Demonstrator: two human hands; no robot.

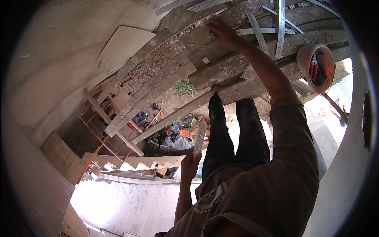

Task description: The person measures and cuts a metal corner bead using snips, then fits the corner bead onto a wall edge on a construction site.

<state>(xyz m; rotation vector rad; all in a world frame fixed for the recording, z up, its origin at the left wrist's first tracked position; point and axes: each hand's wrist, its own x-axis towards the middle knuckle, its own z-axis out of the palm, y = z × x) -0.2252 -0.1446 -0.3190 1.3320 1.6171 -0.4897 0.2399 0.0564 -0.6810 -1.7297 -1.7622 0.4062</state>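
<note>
My left hand (190,166) is closed round the lower end of a short perforated metal strip (200,138), which points up and away from me. My right arm stretches far forward, and the right hand (224,34) hovers over the wooden planks (213,53) with its fingers apart and nothing visible in them. To the right of that hand, several long perforated metal strips (258,33) lie crossed on the planks.
An upturned hard hat (316,68) holding red-handled pliers (314,71) sits at the planks' right end. Gaps between planks show a lower floor with green cord (184,87), an orange bucket (184,133) and bags. Red scaffold frame (92,128) stands left, beside a bare wall (71,47).
</note>
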